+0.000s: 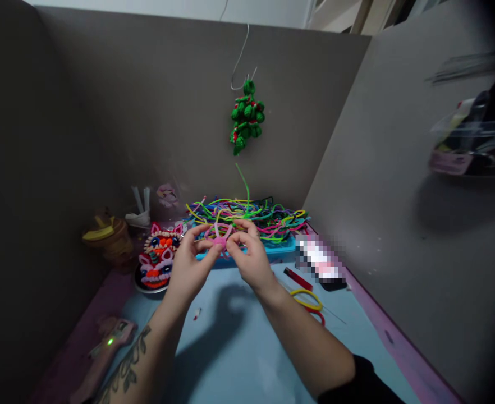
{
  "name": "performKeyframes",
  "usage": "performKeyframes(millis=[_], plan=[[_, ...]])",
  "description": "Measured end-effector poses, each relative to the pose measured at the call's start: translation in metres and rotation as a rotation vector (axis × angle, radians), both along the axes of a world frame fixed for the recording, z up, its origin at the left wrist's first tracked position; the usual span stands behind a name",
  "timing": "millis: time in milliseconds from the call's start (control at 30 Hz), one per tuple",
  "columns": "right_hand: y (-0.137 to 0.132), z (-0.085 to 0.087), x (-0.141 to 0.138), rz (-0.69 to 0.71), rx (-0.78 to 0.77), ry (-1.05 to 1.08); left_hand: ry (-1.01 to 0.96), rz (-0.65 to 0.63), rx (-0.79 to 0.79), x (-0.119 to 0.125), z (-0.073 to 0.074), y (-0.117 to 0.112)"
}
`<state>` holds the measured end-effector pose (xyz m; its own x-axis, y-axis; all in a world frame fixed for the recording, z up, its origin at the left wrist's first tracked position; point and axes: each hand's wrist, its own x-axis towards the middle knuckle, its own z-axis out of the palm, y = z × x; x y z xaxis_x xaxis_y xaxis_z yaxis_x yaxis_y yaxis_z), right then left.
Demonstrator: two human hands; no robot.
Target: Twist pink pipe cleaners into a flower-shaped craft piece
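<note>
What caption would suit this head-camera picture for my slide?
Left hand and right hand hold a pink craft piece before a blue tray heaped with colourful strands.

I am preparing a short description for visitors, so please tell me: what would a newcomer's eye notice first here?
Probably the bright green bundle with red bits, hanging from a wire against the grey back panel. Below it, a tangle of multicoloured fuzzy strands is heaped at the back of the table. In front of that, the left hand and right hand hold a small pink piece between their fingertips.
</note>
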<state>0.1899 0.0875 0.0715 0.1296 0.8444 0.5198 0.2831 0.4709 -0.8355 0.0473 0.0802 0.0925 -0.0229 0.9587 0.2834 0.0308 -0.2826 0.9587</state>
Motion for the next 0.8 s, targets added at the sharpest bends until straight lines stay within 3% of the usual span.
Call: performKeyframes(millis=[200, 367, 633, 800], plan=[[0.004, 0.000, 0.004, 0.016, 0.015, 0.004, -0.194, -0.037, -0.099, -0.004, -0.004, 0.007], [0.002, 0.002, 0.007, 0.027, 0.062, -0.059, -0.174, -0.008, -0.083, -0.005, -0.003, 0.006], [0.002, 0.002, 0.004, 0.011, 0.038, -0.091, -0.152, -0.069, -0.081, -0.001, -0.001, 0.002], [0.005, 0.002, 0.010, 0.021, 0.073, -0.224, -0.129, -0.070, -0.098, -0.005, -0.003, 0.005]])
